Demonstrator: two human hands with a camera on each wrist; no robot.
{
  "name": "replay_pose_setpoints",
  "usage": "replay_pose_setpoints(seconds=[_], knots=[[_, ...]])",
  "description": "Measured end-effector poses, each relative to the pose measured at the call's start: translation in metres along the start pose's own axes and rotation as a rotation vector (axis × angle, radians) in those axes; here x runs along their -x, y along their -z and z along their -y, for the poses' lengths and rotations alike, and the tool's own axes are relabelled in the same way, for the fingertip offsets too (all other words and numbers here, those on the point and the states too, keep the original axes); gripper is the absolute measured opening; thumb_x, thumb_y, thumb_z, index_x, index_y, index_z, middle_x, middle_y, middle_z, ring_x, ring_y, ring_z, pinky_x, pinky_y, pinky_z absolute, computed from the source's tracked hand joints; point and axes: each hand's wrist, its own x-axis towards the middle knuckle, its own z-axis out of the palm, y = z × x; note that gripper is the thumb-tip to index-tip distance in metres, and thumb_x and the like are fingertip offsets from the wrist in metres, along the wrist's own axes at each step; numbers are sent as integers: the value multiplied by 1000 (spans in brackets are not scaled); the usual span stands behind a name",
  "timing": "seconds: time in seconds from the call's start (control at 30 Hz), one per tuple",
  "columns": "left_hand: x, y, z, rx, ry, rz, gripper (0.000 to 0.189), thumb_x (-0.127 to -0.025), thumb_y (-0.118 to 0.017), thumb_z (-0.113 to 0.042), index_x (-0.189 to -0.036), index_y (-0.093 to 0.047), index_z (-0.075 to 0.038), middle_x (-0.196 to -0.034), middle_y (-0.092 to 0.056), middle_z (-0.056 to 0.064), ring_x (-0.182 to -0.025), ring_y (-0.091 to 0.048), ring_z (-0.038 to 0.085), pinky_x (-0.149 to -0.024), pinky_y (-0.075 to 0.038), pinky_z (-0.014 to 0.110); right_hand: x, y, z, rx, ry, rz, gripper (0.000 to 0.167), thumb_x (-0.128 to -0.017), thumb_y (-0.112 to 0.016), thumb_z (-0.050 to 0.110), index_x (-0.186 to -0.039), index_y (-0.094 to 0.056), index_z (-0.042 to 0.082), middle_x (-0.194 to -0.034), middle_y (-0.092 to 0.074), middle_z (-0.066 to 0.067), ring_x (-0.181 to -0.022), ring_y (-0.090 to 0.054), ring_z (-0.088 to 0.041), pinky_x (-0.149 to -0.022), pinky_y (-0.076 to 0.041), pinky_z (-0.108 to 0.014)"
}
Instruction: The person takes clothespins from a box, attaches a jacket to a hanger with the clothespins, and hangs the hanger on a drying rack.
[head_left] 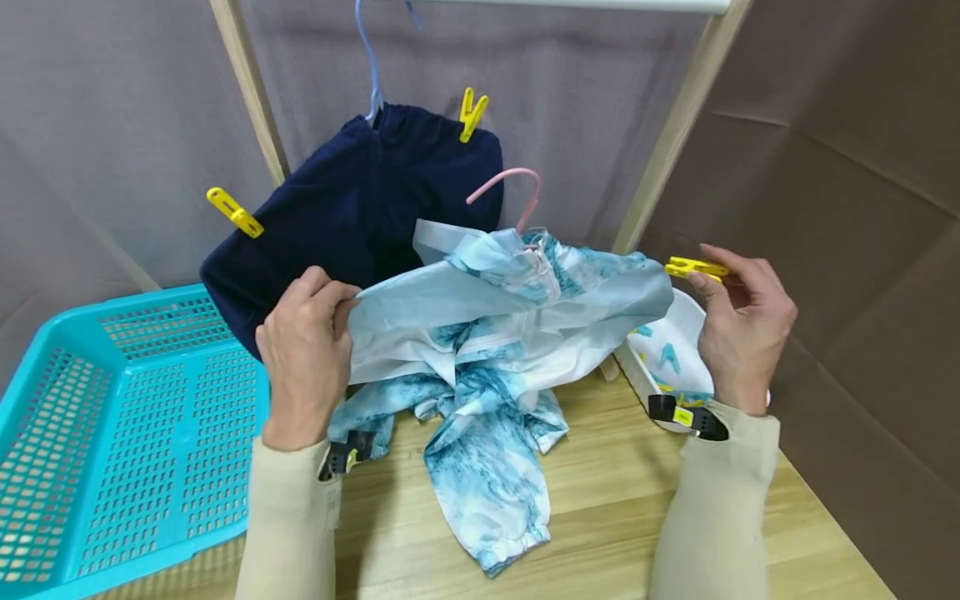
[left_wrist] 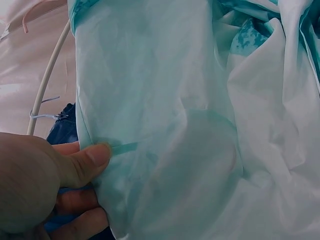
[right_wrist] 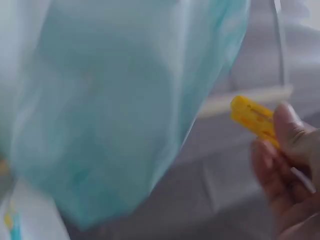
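Note:
A thin blue-and-white patterned jacket [head_left: 480,308] spreads on a pink hanger [head_left: 525,179], whose hook sticks up from the collar. Between thumb and fingers, my left hand [head_left: 306,354] pinches the jacket's left edge; the left wrist view shows the thumb pressing the pale cloth [left_wrist: 150,100]. My right hand [head_left: 742,325] pinches a yellow clothespin [head_left: 697,268] beside the jacket's right shoulder. In the right wrist view a small gap separates that clothespin [right_wrist: 252,117] from the cloth. One patterned sleeve [head_left: 491,475] hangs down onto the wooden table.
Behind hangs a navy garment [head_left: 330,217] on a blue hanger [head_left: 369,67], with yellow clothespins [head_left: 234,213] clipped at both shoulders. A turquoise basket [head_left: 146,450] stands left. Right of the jacket, a white tray [head_left: 645,387] holds blue and yellow clothespins. A rack with wooden posts [head_left: 675,125] rises behind.

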Motion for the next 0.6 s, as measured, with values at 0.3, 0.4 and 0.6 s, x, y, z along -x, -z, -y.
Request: replay_pose_setpoints(seconds=[0.3,0.4,0.6], knots=[[-1,3,3,27,-26,10,15,-97,-67,-4,-86,-77,-2,-77,-60,8,-66,-59,28,-54,-45,43,8,-25,35,60,404,129,45,-84,-78,9,-127,-73,14,-94,-75,-20,-79,-58,-19,-73,-38,-18],[-1,3,3,30,-44,19,16,-98,-66,-5,-86,-76,-1,-78,-60,9,-69,-60,28,-56,-48,44,11,-27,32,140,414,224,57,-84,-76,4,-139,-64,14,-99,-74,-20,-85,-59,-32,-75,-39,-26],[0,1,2,11,-39,26,17,-99,-64,-6,-87,-76,-1,-79,-61,10,-69,-60,29,-56,-48,43,9,-20,24,168,163,358,94,-87,-80,14,-162,-27,33,-140,-64,-9,-110,-63,-29,-92,-44,-19]])
